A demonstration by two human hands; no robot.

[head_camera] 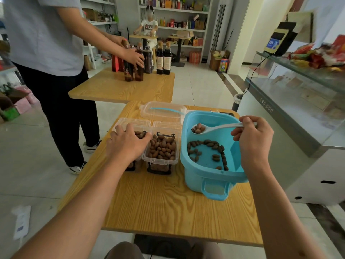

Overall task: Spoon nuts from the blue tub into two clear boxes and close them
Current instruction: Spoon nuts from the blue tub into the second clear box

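Blue plastic tub (196,171): right of two clear plastic boxes (162,146), few nuts left.
Right hand (254,139): pinches white spoon (214,128), loaded.
Left hand (128,143): fingers spread, steadying left box.
Advice: keep spoon level, tip low over box.

Bench (164,202): light wood-grain top, matt, smooth, bold grain lines. Blue tub (205,176): opaque plastic, smooth, slight sheen. Spoon (214,128): white plastic, glossy. Two clear boxes (162,157): transparent plastic, shiny, black clips. Clear lid (160,111) behind: same see-through plastic. Nuts (162,148): brown shells, dull, faintly ridged. Floor (28,156): pale tiles, glossy. Counter (298,101) at right: glass top, reflective, grey metal-look body. Bottles (163,58) on far table: dark glass, glossy.
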